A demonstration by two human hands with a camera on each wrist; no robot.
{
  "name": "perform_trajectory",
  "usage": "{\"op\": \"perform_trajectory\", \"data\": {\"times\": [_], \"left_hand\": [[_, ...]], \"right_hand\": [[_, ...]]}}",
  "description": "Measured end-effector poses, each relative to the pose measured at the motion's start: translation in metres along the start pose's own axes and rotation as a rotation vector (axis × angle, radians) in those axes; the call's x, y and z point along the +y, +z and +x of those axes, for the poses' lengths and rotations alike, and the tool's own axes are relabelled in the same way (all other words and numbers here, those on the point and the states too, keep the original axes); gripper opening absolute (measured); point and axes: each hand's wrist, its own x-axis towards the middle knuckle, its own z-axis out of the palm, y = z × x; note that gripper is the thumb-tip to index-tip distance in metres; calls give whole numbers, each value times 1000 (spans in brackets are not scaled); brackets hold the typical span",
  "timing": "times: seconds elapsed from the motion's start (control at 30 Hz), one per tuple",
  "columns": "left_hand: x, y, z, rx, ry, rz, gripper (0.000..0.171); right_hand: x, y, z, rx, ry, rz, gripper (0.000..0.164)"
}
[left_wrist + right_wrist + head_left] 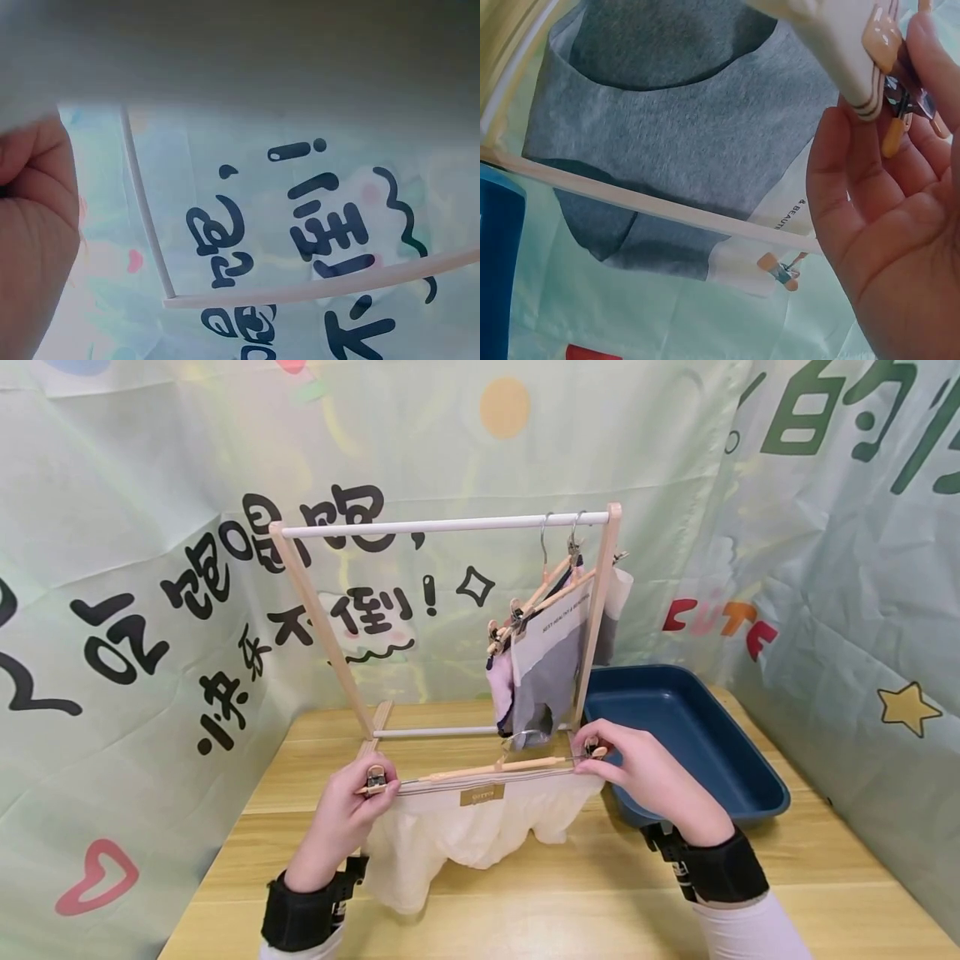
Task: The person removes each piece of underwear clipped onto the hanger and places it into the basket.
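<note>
A wooden clip hanger (pixel 457 772) lies level between both hands in the head view, its metal hook tilted back. Cream underpants (pixel 480 839) with a tan label hang from it along their waistband. My left hand (pixel 341 814) grips the hanger's left end, beside the left clip (pixel 376 779). On the other side, my right hand (pixel 660 777) pinches the right end at its clip (pixel 595 748). The right wrist view shows that clip (pixel 883 41) at the waistband's corner, between thumb and fingers. A dark blur covers the top of the left wrist view, hiding the left fingertips.
Behind the hands stands a small clothes rack (pixel 450 525) with a white rail. Grey-and-white underwear (pixel 551 647) and a pink garment (pixel 500 681) hang at its right end. A deep blue tray (pixel 750 777) stands right on the wooden table (pixel 540 910). Printed cloth surrounds the table.
</note>
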Motion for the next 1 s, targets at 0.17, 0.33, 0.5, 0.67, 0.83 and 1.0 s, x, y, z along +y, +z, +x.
{"op": "perform_trajectory", "data": {"times": [0.17, 0.33, 0.5, 0.67, 0.83, 1.0], "left_hand": [[1, -1, 0, -10, -27, 12, 12], [2, -1, 0, -25, -81, 33, 19], [4, -2, 1, -38, -153, 51, 25], [7, -2, 1, -51, -213, 18, 23], [8, -1, 2, -55, -237, 11, 21], [7, 0, 1, -52, -265, 38, 21]], "right_hand": [[3, -1, 0, 30, 5, -6, 31], [6, -1, 0, 74, 14, -18, 36], [4, -3, -2, 127, 16, -27, 39], [1, -5, -1, 151, 28, -10, 37], [-2, -7, -2, 151, 82, 1, 35], [-3, -7, -2, 165, 86, 1, 36]]}}
